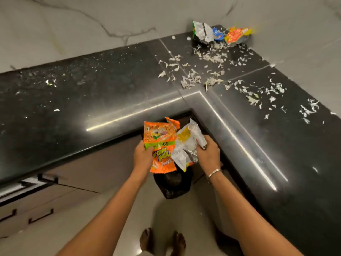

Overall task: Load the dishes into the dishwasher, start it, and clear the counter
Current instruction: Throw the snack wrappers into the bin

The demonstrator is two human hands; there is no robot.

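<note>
Head view: your left hand (143,157) has its grip clamped on the orange printed foil snack wrapper (161,145). Your right hand (208,156) has its grip clamped on the crumpled white-and-yellow foil wrapper (186,145). Both hang above the black lined bin (172,183), tucked in the inner corner of the black polished stone counter (110,85). Likely the counter-clearing step: next, release over the bin. Counter edges are close on two sides, with open floor nearer you. Farther off, pale scattered peel scraps (203,71) and a pile of crumpled foil wrappers (219,34) in the far corner are not yet cleared.

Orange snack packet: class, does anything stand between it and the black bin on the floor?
Nothing visible does. The left hand grips the orange snack packet above the black bin, with open air between; the right hand grips crumpled wrappers alongside.
</note>
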